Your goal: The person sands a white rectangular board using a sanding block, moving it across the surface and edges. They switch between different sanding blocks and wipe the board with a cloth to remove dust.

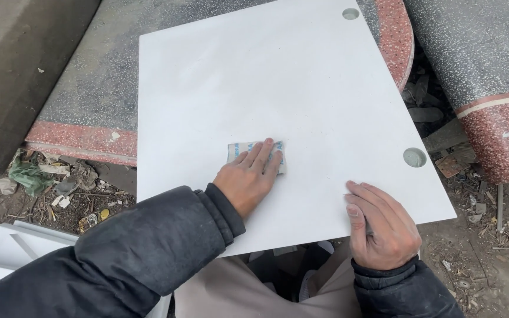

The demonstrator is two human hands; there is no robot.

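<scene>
A large white board (278,88) with two round holes along its right side lies tilted across a speckled stone slab. My left hand (248,176) presses flat on a folded piece of sandpaper (238,151) near the board's lower middle, fingers spread over it. My right hand (381,227) grips the board's near edge at the lower right, thumb on top and fingers curled over the rim. Both arms wear dark padded sleeves.
The grey speckled slab (89,88) has a red terrazzo border (78,138). A second slab (490,70) lies at the right. Rubble and litter (60,188) cover the ground at left and right. White panels (13,244) lie at lower left.
</scene>
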